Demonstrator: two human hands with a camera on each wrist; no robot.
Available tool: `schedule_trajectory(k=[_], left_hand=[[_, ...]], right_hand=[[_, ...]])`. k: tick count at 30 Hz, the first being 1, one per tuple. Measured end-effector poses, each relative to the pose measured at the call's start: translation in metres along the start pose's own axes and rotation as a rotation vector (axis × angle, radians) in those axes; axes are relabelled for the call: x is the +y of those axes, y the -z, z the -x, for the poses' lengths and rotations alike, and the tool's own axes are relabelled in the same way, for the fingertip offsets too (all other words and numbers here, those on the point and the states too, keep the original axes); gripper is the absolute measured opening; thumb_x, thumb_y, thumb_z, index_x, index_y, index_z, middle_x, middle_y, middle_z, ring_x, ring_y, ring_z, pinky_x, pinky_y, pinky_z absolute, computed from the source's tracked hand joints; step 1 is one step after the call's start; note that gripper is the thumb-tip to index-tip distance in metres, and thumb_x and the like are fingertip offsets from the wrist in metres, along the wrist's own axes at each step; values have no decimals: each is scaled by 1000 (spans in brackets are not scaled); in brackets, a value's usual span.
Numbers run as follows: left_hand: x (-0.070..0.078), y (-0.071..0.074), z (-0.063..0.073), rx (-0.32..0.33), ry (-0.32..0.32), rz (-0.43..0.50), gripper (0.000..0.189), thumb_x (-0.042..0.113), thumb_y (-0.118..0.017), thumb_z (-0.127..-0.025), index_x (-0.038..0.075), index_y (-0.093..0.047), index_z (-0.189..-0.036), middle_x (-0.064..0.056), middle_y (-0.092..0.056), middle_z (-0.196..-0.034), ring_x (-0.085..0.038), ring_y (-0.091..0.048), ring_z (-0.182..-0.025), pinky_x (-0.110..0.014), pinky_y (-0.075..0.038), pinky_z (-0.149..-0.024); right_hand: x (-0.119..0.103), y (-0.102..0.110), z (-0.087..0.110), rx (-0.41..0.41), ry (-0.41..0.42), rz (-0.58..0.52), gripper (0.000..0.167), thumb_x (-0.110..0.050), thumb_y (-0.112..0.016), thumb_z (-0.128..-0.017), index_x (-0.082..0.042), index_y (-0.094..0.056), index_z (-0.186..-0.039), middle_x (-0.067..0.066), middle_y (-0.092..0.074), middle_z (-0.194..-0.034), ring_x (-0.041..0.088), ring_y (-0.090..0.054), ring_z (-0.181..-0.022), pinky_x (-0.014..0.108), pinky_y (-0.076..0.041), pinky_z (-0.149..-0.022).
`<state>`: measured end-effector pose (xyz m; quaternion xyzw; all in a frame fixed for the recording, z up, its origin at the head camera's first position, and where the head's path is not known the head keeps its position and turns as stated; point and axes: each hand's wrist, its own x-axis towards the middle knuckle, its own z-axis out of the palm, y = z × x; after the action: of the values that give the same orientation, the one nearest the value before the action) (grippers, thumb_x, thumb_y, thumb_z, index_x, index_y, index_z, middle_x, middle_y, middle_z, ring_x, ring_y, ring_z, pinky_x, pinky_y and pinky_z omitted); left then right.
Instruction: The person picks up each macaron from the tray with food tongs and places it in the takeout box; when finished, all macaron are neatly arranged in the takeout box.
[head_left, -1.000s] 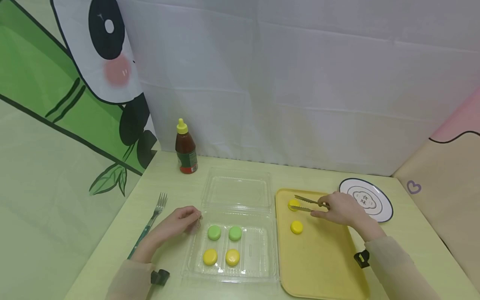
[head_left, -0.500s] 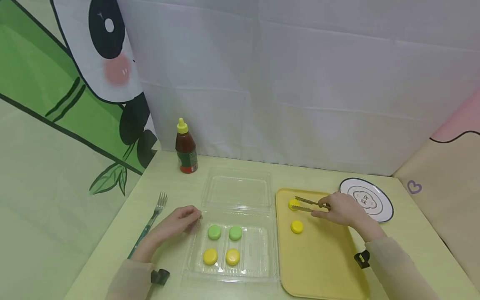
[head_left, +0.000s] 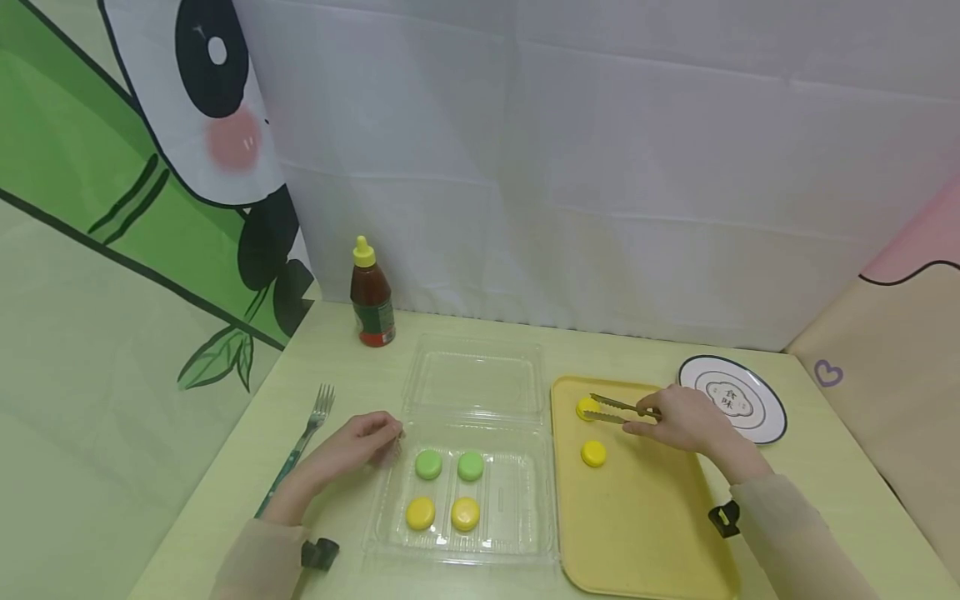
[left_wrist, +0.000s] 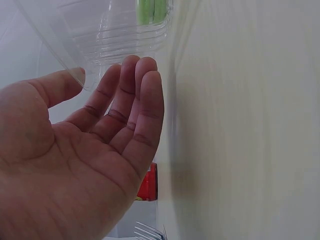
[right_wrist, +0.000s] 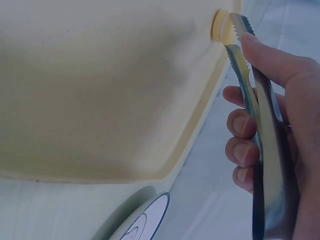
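Observation:
My right hand (head_left: 684, 417) grips metal tongs (right_wrist: 270, 145) with serrated tips. The tongs stand spread, their tips at a yellow macaron (right_wrist: 222, 26) near the far left corner of the yellow tray (head_left: 637, 525). A second yellow macaron (head_left: 593, 453) lies nearer on that tray. My left hand (head_left: 356, 443) holds the left edge of the clear plastic container (left_wrist: 75, 47), thumb above the rim and fingers beside and below it. Inside the container, two green macarons (head_left: 449, 465) sit behind two darker yellow macarons (head_left: 442, 514).
The container's clear lid (head_left: 474, 379) lies folded back behind it. A fork (head_left: 298, 450) with a green handle lies left of my left hand. A sauce bottle (head_left: 372, 300) stands at the back left, and a white plate (head_left: 738, 400) lies at the back right.
The tong tips have shifted very slightly at the far yellow macaron. My left hand and the other things have stayed in place.

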<state>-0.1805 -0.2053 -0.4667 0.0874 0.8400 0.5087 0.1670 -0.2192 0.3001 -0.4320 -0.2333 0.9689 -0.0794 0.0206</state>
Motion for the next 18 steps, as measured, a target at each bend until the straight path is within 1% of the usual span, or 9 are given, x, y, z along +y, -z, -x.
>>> schedule_trajectory(k=[11, 18], left_hand=[[1, -1, 0, 7, 10, 3, 27, 28, -50, -106, 3, -62, -106, -5, -55, -85, -21, -50, -81, -35, -41, -69], [1, -1, -1, 12, 28, 7, 27, 28, -50, -106, 4, -62, -104, -5, -55, -84, -20, -51, -81, -34, -42, -70]], right_hand=[[-1, 1, 0, -6, -8, -3, 45, -52, -72, -87, -9, -77, -101, -8, -68, -75, 7, -49, -59, 32, -43, -58], [0, 2, 1, -8, -8, -4, 44, -50, -72, -88, -8, -77, -101, -5, -70, -80, 7, -50, -61, 32, -44, -58]])
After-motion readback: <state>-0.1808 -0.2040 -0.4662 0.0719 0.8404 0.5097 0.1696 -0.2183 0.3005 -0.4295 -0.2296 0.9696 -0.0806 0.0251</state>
